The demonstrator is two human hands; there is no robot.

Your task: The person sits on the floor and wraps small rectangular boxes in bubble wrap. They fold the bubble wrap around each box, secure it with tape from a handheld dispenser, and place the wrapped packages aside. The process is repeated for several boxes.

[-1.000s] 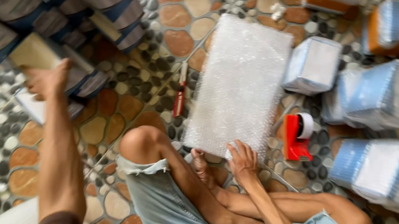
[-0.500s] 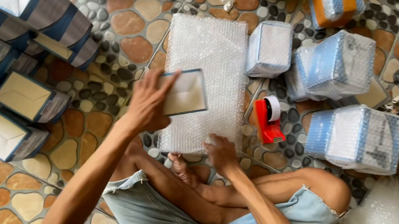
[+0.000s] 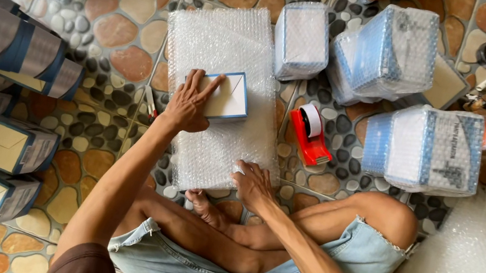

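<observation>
Your left hand (image 3: pixel 187 105) lies flat, fingers spread, on a small blue-edged white box (image 3: pixel 226 97) and grips nothing; the box sits on the bubble wrap sheet (image 3: pixel 225 87) spread on the pebble-patterned floor (image 3: pixel 121 35). Your right hand (image 3: pixel 253 186) rests open on the sheet's near edge at 6 o'clock, pressing it down rather than clasping it.

The box sits left of the sheet's middle, towards 9 o'clock. If you fold from there, one side of the wrap will likely come up short and leave a corner bare. The sheet is light and slippery on the tiles: lift your right hand and it may slide or curl, carrying the box askew.

The red tape dispenser (image 3: pixel 310 132) lies just beside the sheet at 3 o'clock, and a red-handled cutter (image 3: pixel 151 102) touches its edge at 9 o'clock, close to your left wrist. A careless sweep could catch the blade or knock the dispenser onto the wrap.

The wrapped bundles (image 3: pixel 391 49) at 1 o'clock are stacked close; a wide fold could nudge them.
</observation>
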